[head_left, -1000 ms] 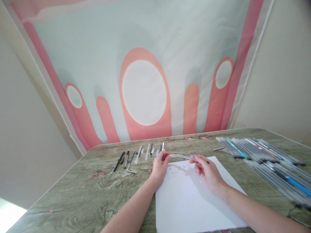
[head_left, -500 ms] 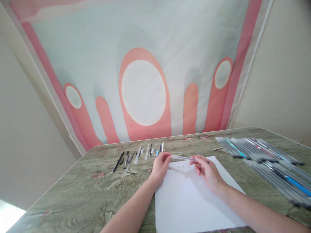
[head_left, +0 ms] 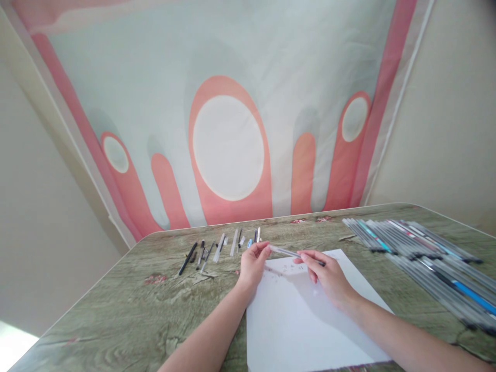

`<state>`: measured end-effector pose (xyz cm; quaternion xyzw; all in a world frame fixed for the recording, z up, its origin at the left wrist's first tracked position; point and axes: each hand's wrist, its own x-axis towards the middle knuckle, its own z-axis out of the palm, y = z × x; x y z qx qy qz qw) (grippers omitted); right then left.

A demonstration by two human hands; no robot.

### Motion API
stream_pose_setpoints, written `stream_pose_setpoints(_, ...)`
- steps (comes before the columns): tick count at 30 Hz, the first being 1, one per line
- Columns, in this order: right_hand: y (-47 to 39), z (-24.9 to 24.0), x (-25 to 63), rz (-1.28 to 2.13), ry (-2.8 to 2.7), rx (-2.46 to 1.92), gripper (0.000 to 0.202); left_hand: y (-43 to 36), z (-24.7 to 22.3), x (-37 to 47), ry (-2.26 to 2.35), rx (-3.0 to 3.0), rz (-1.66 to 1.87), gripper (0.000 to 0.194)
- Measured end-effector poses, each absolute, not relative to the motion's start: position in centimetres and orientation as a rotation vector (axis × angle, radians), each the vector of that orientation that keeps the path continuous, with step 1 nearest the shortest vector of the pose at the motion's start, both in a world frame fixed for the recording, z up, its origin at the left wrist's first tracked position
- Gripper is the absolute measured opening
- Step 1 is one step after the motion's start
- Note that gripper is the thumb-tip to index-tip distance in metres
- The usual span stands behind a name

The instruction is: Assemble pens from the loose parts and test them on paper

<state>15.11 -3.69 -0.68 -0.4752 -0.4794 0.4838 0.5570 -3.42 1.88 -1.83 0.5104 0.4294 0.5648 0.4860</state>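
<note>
Between my two hands a slim clear pen (head_left: 285, 251) with a dark end is held above the paper. My left hand (head_left: 253, 262) pinches its left end between thumb and fingertips. My right hand (head_left: 322, 273) grips it near the dark right end, fingers closed round it. A white sheet of paper (head_left: 306, 325) lies flat under both hands, with small dark marks near its far edge. The marks are too small to read.
Several pens, caps and clear pen parts (head_left: 219, 248) lie in a loose row beyond my left hand. To the right, many clear-barrelled pens (head_left: 418, 243) lie side by side, a blue one (head_left: 473, 295) among them. The wood-patterned table (head_left: 127, 310) meets a printed cloth (head_left: 228, 144) behind.
The pen has tilted, its right end now lower and more of the dark end showing. My right hand has shifted slightly along it; my left hand has moved slightly left.
</note>
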Motion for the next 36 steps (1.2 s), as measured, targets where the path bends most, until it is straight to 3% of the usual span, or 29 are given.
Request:
stream_pose_setpoints(14,-4.1,-0.9,14.8,1.066,-1.413,-1.142,0.036,1.2,-0.9,-3.1,0.864,1.026,1.336,0.039)
stream_pose_setpoints(25,-4.7,-0.8,14.4,0.975,-1.654,-1.189,0.036,-1.1,0.1,-1.6,0.773,1.074,1.291,0.065)
stream_pose_setpoints(36,-4.7,-0.9,14.0,0.864,-1.769,-1.221,0.033,-1.1,0.0,-1.1,0.839,1.036,1.352,0.062)
